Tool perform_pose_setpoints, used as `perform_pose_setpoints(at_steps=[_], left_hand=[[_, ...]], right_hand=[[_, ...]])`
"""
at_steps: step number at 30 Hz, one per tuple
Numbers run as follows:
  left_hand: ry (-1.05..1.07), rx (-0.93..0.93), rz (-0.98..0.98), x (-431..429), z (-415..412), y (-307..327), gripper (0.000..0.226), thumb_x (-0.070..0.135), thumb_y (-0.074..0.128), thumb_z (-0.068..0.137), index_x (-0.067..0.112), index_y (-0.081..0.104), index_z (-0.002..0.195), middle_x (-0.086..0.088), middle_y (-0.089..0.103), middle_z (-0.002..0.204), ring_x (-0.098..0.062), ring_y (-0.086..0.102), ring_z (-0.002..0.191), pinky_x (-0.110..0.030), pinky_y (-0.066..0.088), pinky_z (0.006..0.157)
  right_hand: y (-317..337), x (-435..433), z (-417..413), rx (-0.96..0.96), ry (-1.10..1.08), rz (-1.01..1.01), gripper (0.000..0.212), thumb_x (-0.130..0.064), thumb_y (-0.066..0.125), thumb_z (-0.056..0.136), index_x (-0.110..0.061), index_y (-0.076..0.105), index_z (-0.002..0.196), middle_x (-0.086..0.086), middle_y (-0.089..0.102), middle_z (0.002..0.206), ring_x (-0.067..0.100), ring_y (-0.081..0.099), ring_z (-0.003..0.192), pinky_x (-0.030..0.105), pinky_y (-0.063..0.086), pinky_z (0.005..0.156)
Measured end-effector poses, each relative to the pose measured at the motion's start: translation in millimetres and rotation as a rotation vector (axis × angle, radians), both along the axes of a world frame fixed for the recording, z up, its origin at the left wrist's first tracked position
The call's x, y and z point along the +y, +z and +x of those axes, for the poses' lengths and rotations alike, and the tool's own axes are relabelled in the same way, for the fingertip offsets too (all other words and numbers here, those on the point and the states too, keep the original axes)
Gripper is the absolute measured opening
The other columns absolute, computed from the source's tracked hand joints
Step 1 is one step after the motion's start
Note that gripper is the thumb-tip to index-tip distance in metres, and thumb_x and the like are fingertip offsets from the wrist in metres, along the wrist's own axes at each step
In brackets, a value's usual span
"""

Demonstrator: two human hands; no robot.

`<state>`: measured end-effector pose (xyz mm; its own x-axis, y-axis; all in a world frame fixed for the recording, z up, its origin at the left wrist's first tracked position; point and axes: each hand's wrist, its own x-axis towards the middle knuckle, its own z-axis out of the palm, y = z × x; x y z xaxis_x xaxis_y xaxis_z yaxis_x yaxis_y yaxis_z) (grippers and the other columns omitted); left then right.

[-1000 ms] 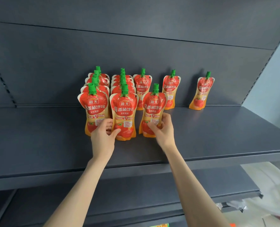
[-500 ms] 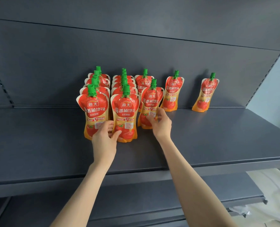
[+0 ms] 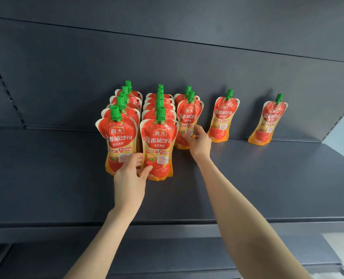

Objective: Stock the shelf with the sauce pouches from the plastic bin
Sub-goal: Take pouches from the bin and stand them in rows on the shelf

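Standing in two packed columns at centre-left of the frame, sauce pouches [image 3: 126,101] fill the dark shelf [image 3: 267,178]. The left hand [image 3: 129,174] pinches the middle front pouch [image 3: 159,148] at its lower edge, thumb on its face, fingers curled into the gap beside the left front pouch [image 3: 116,141]. Just right, the right hand [image 3: 199,141] grips the third-column pouch [image 3: 189,117] low down, fingers and thumb curled round it. Further right, a lone pouch [image 3: 224,117] and a tilted far pouch [image 3: 269,121] stand well apart by the back panel [image 3: 66,77].
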<state>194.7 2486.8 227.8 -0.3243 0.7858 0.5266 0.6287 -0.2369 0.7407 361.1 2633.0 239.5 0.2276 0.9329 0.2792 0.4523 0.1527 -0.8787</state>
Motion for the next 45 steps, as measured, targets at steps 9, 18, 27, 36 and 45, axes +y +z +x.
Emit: perform_pose_setpoints(at_steps=[9, 18, 27, 36, 45], left_hand=[[0.014, 0.041, -0.006, -0.6, 0.7, -1.3, 0.034, 0.019, 0.072, 0.078, 0.008, 0.061, 0.107, -0.007, 0.069, 0.102, -0.022, 0.067, 0.090, -0.043, 0.058, 0.077], [0.045, 0.146, -0.019, -4.1, 3.1, 0.2, 0.035, 0.022, 0.071, 0.080, 0.006, 0.060, 0.109, -0.009, 0.067, 0.104, -0.027, 0.067, 0.091, -0.045, 0.057, 0.077], [0.018, 0.227, 0.116, -26.6, 21.8, 6.1, 0.019, 0.019, 0.068, 0.083, 0.006, 0.064, 0.096, -0.008, 0.066, 0.090, -0.025, 0.063, 0.074, -0.035, 0.054, 0.059], [-0.395, 0.110, 0.121, -68.3, 138.0, 30.1, 0.026, 0.027, 0.059, 0.084, 0.011, 0.064, 0.104, 0.000, 0.068, 0.091, -0.013, 0.064, 0.084, -0.036, 0.053, 0.074], [-0.738, -0.108, -0.191, -195.8, 323.5, -40.9, 0.014, 0.021, 0.060, 0.089, 0.013, 0.066, 0.099, 0.010, 0.067, 0.087, 0.011, 0.058, 0.084, -0.006, 0.042, 0.076]], right_hand=[[0.0, 9.8, 1.4, -0.024, 0.037, -0.013, 0.045, -0.027, 0.065, 0.087, -0.014, 0.051, 0.129, 0.004, 0.063, 0.121, 0.023, 0.060, 0.107, 0.035, 0.050, 0.087], [-3.2, 2.0, 9.3, -0.151, 0.011, -0.076, 0.052, -0.032, 0.065, 0.087, -0.014, 0.047, 0.131, 0.007, 0.056, 0.128, 0.025, 0.053, 0.117, 0.040, 0.047, 0.093], [10.9, -84.8, 52.2, -0.096, -0.034, 0.060, 0.031, -0.022, 0.059, 0.091, -0.010, 0.059, 0.119, 0.006, 0.058, 0.123, 0.023, 0.056, 0.113, 0.040, 0.046, 0.097], [15.5, -222.9, 144.2, 0.068, -0.163, 0.094, 0.013, -0.017, 0.057, 0.093, -0.015, 0.066, 0.102, 0.001, 0.068, 0.101, 0.013, 0.062, 0.094, 0.019, 0.047, 0.082], [-54.1, -406.7, 295.7, -0.019, -0.409, -0.048, 0.022, -0.020, 0.053, 0.086, -0.012, 0.069, 0.099, -0.005, 0.069, 0.090, 0.015, 0.066, 0.084, 0.032, 0.053, 0.078]])
